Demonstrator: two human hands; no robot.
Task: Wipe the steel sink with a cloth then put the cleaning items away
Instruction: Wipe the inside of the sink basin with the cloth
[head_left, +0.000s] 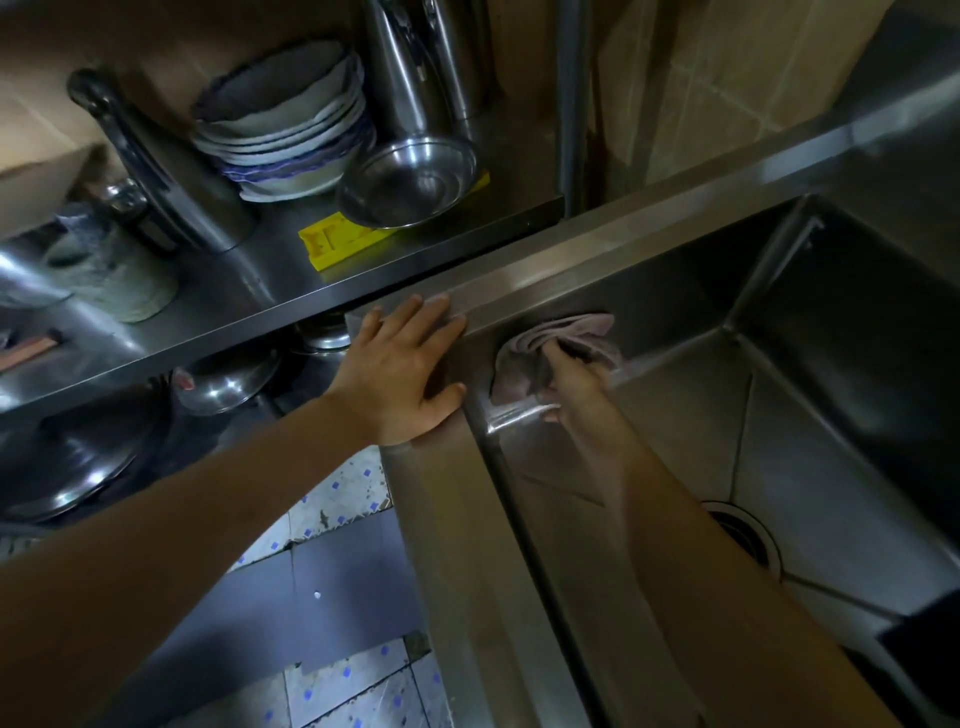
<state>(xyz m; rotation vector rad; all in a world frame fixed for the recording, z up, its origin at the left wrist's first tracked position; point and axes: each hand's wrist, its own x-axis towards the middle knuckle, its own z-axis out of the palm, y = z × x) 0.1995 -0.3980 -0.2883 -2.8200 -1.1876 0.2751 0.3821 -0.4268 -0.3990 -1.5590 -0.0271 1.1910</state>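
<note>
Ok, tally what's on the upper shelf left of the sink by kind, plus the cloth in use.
Stack of plates: 1
Steel bowl: 1
Yellow plastic piece: 1
Cloth, gripped by the right hand: 1
Total: 4

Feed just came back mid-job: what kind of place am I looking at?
Likely a working kitchen's wash-up area: a deep steel sink, stacked bowls and a steel bowl on a metal shelf beside it.

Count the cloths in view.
1. The pinkish cloth is gripped by the right hand against the sink inner wall, near the far-left corner. Others may be out of view.
</note>
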